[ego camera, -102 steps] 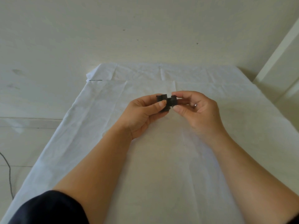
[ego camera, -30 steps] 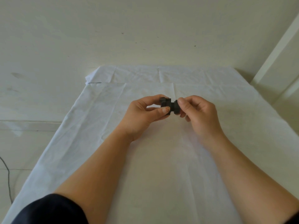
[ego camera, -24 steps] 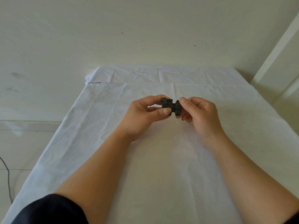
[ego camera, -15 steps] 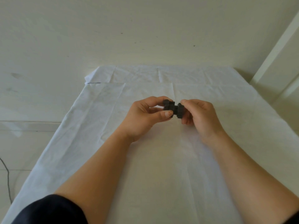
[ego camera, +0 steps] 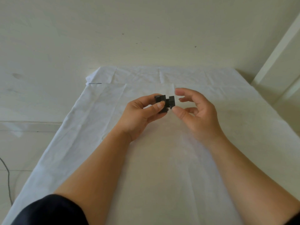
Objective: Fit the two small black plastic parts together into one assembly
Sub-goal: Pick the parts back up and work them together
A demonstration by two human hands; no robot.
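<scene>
Writing: none readable on anything.
Left hand (ego camera: 139, 114): grip closed, thumb and fingers pinching the joined black parts (ego camera: 165, 103).
Black parts: held above the worktop (ego camera: 97, 143), near centre.
Right hand (ego camera: 197, 114): at 3 o'clock of them, fingers spread, thumb tip touching.
Room: bare cloth on all sides.

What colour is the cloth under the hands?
White, plain and creased with fold lines. The head view shows the cloth best.

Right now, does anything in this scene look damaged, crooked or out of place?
Nothing stands out. The left hand holds the black parts, which sit joined; the right hand is open beside them. The white cloth is only creased.
</scene>
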